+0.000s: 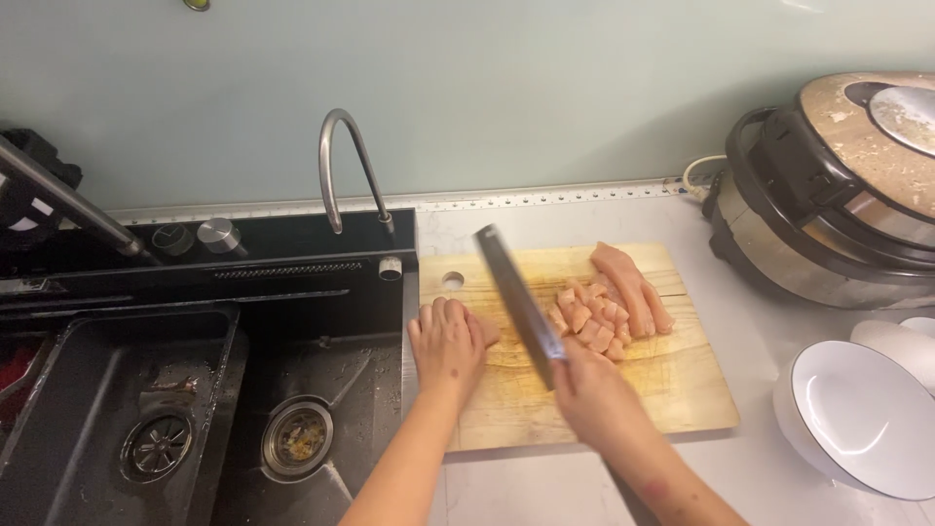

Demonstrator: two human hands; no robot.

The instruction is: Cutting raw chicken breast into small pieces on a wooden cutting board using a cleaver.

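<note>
My right hand (592, 388) grips the handle of a large knife (516, 292), whose blade is raised and angled over a wooden cutting board (682, 385). My left hand (450, 341) rests on the board's left part, fingers curled over a small piece of raw chicken (484, 331). To the right of the blade lies a pile of cut raw chicken cubes (587, 319), and beyond it uncut chicken strips (633, 287).
A black double sink (195, 390) with a curved metal faucet (343, 166) lies left of the board. A rice cooker (828, 195) stands at the back right. White bowls (862, 414) sit at the right on the grey counter (545, 487).
</note>
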